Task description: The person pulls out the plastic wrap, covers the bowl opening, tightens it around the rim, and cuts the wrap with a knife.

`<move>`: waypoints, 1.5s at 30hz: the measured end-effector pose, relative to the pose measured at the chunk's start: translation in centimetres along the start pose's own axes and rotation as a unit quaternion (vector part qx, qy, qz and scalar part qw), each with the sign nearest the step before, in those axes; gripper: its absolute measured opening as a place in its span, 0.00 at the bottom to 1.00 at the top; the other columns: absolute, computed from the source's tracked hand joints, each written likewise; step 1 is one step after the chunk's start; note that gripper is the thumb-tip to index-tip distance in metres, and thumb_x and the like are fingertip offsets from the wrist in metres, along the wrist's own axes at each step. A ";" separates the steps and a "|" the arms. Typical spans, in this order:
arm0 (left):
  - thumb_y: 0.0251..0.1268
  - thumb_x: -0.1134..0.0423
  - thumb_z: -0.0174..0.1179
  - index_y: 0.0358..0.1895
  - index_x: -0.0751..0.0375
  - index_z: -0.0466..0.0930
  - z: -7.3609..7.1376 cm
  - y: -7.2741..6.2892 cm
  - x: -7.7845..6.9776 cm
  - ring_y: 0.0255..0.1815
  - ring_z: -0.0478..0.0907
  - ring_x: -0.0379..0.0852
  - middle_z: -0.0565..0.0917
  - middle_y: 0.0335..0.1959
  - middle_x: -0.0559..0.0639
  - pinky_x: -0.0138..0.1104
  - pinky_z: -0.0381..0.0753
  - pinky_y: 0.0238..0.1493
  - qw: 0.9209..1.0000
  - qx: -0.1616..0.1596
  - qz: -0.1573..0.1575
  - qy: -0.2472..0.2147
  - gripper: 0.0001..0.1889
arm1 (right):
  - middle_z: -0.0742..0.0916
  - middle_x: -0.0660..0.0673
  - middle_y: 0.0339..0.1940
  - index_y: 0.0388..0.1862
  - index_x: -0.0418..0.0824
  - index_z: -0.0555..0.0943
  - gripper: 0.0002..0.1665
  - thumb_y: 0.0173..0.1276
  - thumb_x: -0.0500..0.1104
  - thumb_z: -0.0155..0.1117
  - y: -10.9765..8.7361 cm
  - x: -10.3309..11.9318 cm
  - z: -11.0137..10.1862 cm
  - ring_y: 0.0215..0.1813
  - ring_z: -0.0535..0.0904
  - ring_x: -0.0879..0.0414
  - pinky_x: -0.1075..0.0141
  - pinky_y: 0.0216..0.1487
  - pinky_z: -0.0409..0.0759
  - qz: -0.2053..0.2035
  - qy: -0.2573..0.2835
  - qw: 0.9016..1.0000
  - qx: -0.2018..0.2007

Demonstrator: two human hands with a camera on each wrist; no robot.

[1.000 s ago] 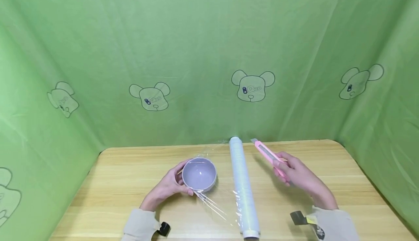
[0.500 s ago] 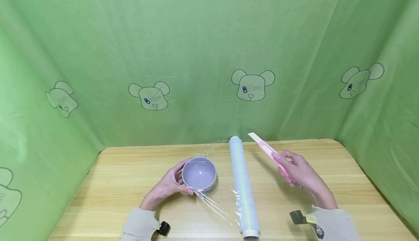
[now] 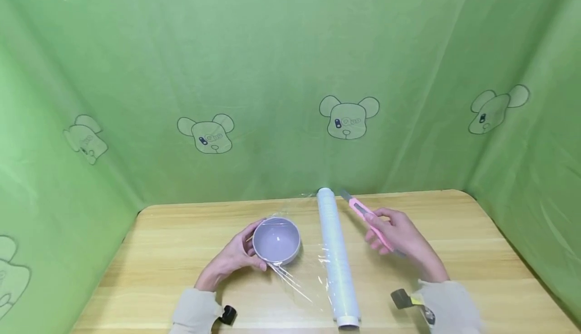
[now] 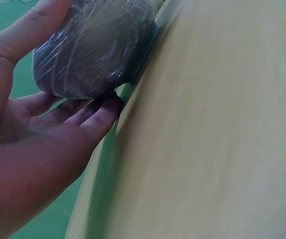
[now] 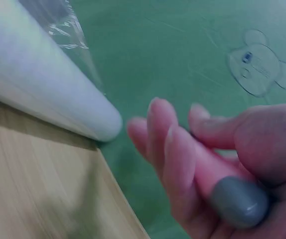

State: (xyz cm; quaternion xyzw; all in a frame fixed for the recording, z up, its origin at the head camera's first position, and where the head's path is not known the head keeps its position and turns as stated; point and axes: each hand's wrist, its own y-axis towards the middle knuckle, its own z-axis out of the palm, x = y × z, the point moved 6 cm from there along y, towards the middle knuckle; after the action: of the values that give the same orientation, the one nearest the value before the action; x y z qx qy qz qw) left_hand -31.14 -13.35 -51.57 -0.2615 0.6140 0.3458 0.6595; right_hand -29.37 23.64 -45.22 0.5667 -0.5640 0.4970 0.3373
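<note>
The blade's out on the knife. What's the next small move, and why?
I'd probably ease the right hand left, bringing the pink utility knife over the cling film: the film stretches from the lavender bowl to the cling film roll, the left hand holds the bowl, and the extended blade sits right of the roll.

surface (image 3: 168, 233): pale wood grain, far corners rounded | on it: whitish film roll (image 3: 338, 263), lying lengthwise, far end at the far edge | clear film (image 3: 301, 276): creased, from roll leftward to bowl | lilac bowl (image 3: 277, 243): mouth up (whether its base touches wood, can't tell)
</note>
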 end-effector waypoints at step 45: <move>0.77 0.62 0.57 0.38 0.75 0.82 3.1 18.2 -4.7 0.22 0.67 0.42 0.77 0.24 0.54 0.32 0.68 0.30 0.913 -0.095 -0.285 0.275 0.15 | 0.78 0.36 0.29 0.81 0.31 0.46 0.34 0.81 0.38 0.39 7.2 3.8 9.0 0.18 0.74 0.55 0.66 0.17 0.80 0.047 -0.109 0.993 0.004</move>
State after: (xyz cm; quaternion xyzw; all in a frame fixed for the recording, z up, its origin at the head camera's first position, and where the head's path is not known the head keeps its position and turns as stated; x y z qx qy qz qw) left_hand -43.36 -0.22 -45.11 -0.5714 0.6350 0.1143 0.5072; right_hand -35.24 13.03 -45.45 0.5916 -0.6217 0.4496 0.2477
